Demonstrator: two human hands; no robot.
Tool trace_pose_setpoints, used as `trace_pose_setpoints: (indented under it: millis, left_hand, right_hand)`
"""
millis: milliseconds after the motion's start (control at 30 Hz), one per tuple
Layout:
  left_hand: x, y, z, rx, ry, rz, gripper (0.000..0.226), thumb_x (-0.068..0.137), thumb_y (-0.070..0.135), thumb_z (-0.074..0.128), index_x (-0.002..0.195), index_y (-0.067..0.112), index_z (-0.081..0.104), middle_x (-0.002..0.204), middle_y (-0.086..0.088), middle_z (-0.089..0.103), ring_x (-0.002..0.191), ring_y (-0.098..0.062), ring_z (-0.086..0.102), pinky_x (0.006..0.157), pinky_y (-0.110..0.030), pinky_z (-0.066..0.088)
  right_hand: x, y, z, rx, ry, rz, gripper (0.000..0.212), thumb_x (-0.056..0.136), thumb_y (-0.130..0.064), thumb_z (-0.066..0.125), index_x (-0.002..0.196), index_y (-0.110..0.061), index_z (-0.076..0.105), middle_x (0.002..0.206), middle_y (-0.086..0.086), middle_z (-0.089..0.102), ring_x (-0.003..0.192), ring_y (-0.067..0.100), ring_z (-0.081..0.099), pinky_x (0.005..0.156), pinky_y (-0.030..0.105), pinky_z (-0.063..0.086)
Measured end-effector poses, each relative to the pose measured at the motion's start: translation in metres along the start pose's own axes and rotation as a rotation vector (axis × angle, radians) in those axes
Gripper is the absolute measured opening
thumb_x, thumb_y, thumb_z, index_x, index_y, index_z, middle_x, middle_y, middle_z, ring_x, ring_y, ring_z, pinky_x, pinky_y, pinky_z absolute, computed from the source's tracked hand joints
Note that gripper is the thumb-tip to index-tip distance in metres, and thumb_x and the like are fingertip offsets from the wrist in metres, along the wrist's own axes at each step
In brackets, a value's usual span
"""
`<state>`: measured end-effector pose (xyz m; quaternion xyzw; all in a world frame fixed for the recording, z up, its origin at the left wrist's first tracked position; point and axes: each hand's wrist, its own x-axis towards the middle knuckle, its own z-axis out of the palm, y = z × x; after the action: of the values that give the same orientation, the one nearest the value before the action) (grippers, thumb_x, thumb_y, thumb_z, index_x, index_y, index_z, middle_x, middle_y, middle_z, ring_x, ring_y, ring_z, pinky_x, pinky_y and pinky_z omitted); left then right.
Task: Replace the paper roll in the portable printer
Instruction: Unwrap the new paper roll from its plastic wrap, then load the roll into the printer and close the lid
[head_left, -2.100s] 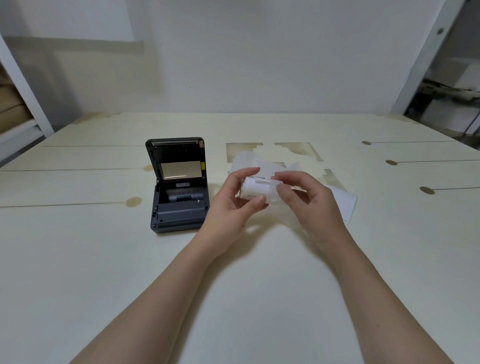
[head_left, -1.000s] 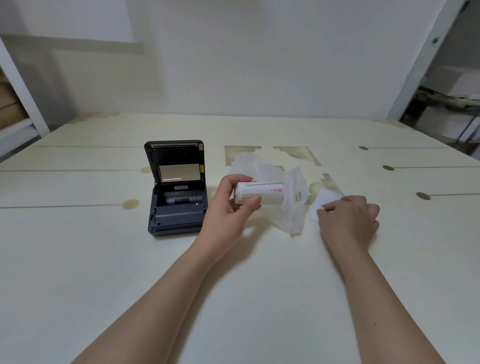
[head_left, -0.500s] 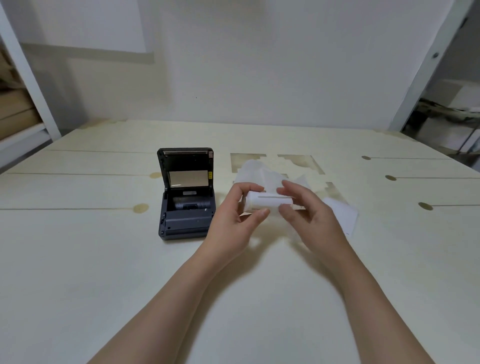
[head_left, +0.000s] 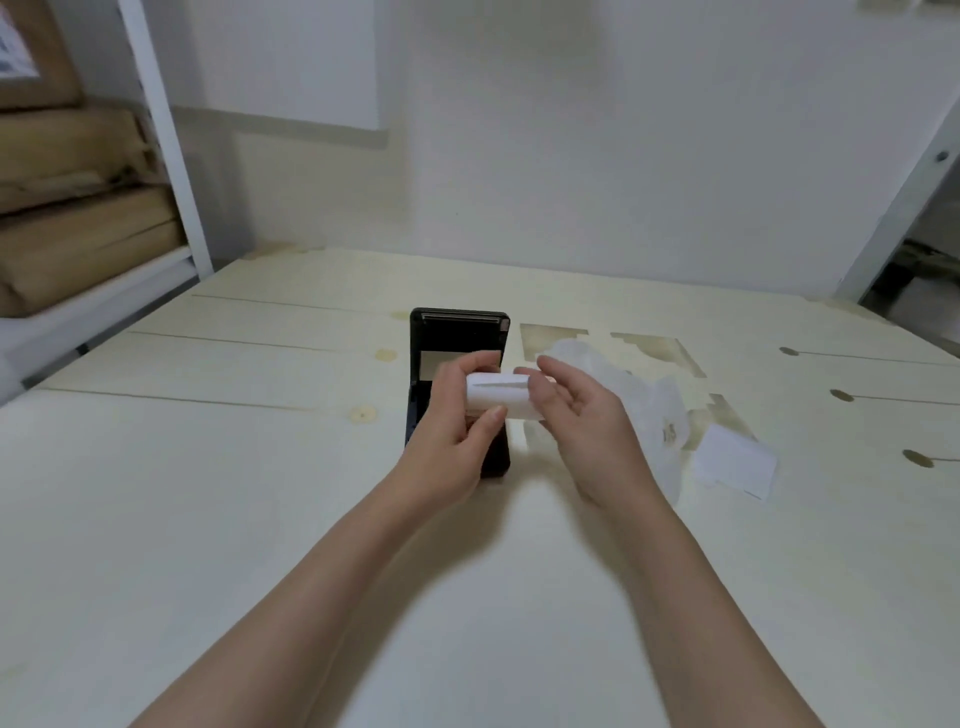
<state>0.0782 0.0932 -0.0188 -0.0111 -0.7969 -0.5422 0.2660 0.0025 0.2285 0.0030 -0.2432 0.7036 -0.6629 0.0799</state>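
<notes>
A white paper roll (head_left: 500, 397) is held sideways above the table, just in front of the dark portable printer (head_left: 457, 338). My left hand (head_left: 457, 426) grips the roll's left end between thumb and fingers. My right hand (head_left: 582, 415) touches the roll's right end with thumb and fingertips, its palm turned up. The printer's lid stands open; my left hand and the roll hide most of its paper bay.
A crumpled clear plastic wrapper (head_left: 644, 405) lies right of my hands, and a small white paper piece (head_left: 735, 460) beyond it. The pale wooden table (head_left: 208, 493) has dark knots and slots. A white shelf post (head_left: 166, 140) and brown boxes (head_left: 78, 208) stand at the left.
The roll and both hands have moved left, now in front of the open printer. The camera has tilted up and turned left. Earlier my right hand set the paper piece down, then returned.
</notes>
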Motion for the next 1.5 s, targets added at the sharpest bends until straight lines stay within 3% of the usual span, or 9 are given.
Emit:
trace_pose_setpoints:
  millis: [100, 233, 367, 500, 733, 967, 1167, 1300, 1500]
  left_hand:
    - [0.003, 0.0, -0.01, 0.085, 0.021, 0.067, 0.045, 0.098, 0.013, 0.045, 0.141, 0.013, 0.033, 0.135, 0.0, 0.037, 0.114, 0.0, 0.048, 0.088, -0.005, 0.04]
    - [0.013, -0.005, -0.024, 0.085, 0.009, 0.038, 0.04, 0.1, 0.004, 0.044, 0.138, 0.013, 0.035, 0.132, -0.001, 0.034, 0.115, -0.012, 0.047, 0.084, -0.001, 0.038]
    - [0.021, -0.017, -0.038, 0.12, -0.003, 0.017, 0.035, 0.098, 0.006, 0.049, 0.132, 0.014, 0.044, 0.124, 0.005, 0.039, 0.106, -0.004, 0.046, 0.084, -0.002, 0.035]
    - [0.024, -0.031, -0.046, 0.165, 0.054, 0.038, 0.035, 0.087, 0.019, 0.059, 0.122, 0.02, 0.057, 0.118, 0.006, 0.053, 0.107, -0.002, 0.053, 0.089, -0.012, 0.042]
    - [0.033, -0.044, -0.054, 0.28, 0.092, -0.006, 0.036, 0.076, 0.013, 0.079, 0.109, 0.023, 0.07, 0.106, 0.01, 0.063, 0.099, -0.007, 0.061, 0.089, -0.014, 0.044]
    - [0.033, -0.046, -0.05, 0.425, 0.112, 0.054, 0.037, 0.075, 0.015, 0.079, 0.11, 0.024, 0.072, 0.106, 0.006, 0.062, 0.094, -0.01, 0.059, 0.083, -0.022, 0.045]
    - [0.033, -0.046, -0.048, 0.508, 0.128, 0.078, 0.038, 0.075, 0.012, 0.078, 0.111, 0.025, 0.071, 0.102, 0.012, 0.056, 0.088, -0.01, 0.055, 0.073, -0.016, 0.04]
    - [0.033, -0.046, -0.049, 0.534, 0.138, 0.098, 0.037, 0.076, 0.013, 0.077, 0.11, 0.025, 0.071, 0.105, 0.01, 0.06, 0.092, -0.013, 0.059, 0.075, -0.025, 0.045]
    - [0.032, -0.045, -0.047, 0.584, 0.123, 0.042, 0.021, 0.081, 0.021, 0.076, 0.101, 0.024, 0.077, 0.094, 0.008, 0.066, 0.085, -0.016, 0.061, 0.071, -0.014, 0.035]
  right_hand:
    - [0.006, -0.004, 0.021, -0.03, -0.03, -0.043, 0.032, 0.095, -0.026, 0.059, 0.127, -0.025, 0.058, 0.119, -0.006, 0.066, 0.106, 0.001, 0.062, 0.087, 0.015, 0.047]
    - [0.018, -0.002, 0.027, -0.061, -0.052, -0.063, 0.025, 0.092, -0.027, 0.063, 0.115, -0.035, 0.061, 0.117, -0.009, 0.067, 0.11, 0.006, 0.063, 0.094, 0.023, 0.047]
    - [0.026, -0.001, 0.031, -0.128, -0.051, -0.057, 0.036, 0.089, -0.019, 0.067, 0.124, -0.028, 0.06, 0.12, -0.007, 0.066, 0.11, 0.008, 0.063, 0.086, 0.017, 0.048]
    - [0.028, 0.009, 0.04, -0.118, 0.033, -0.076, 0.029, 0.086, -0.011, 0.069, 0.111, -0.026, 0.066, 0.11, -0.006, 0.07, 0.101, 0.005, 0.066, 0.075, 0.01, 0.049]
    - [0.034, 0.026, 0.045, -0.38, 0.062, -0.215, 0.029, 0.081, -0.016, 0.072, 0.107, -0.028, 0.067, 0.108, -0.012, 0.067, 0.103, 0.004, 0.061, 0.089, 0.018, 0.046]
    - [0.038, 0.037, 0.049, -0.498, 0.051, -0.342, 0.027, 0.081, -0.011, 0.07, 0.108, -0.017, 0.069, 0.108, -0.006, 0.064, 0.101, 0.004, 0.058, 0.084, 0.004, 0.037]
    - [0.039, 0.041, 0.053, -0.461, 0.067, -0.375, 0.023, 0.08, -0.006, 0.07, 0.101, -0.013, 0.07, 0.106, -0.003, 0.065, 0.1, 0.005, 0.059, 0.083, 0.006, 0.04]
    - [0.04, 0.045, 0.054, -0.445, 0.073, -0.371, 0.02, 0.079, -0.004, 0.07, 0.097, -0.012, 0.068, 0.104, -0.003, 0.065, 0.098, 0.004, 0.059, 0.079, 0.006, 0.04]
    - [0.042, 0.049, 0.054, -0.57, 0.05, -0.381, 0.014, 0.081, -0.001, 0.065, 0.091, -0.011, 0.069, 0.096, 0.0, 0.065, 0.088, 0.003, 0.055, 0.074, 0.003, 0.038]
